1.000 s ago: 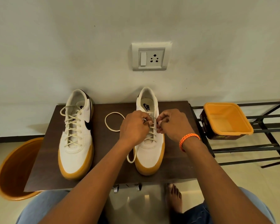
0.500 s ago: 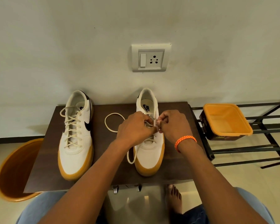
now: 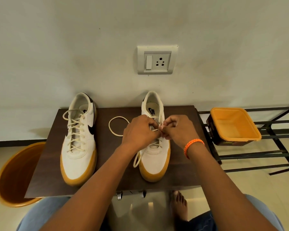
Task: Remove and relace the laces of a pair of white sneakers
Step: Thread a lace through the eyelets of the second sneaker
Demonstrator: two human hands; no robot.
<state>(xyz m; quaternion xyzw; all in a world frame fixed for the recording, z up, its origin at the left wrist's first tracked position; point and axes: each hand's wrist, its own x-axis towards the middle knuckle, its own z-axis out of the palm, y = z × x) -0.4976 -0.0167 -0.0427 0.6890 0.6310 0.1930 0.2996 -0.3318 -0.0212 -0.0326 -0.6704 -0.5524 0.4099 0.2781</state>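
With our left hand and right hand both pinching the cream lace over the right sneaker beneath them, we should pull each crossing evenly snug before threading on.

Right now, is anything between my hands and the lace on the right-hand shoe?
Nothing visible. Both the left hand and right hand are already on the lace over the shoe, pinching it. The loose lace loop lies to the side, on the table.
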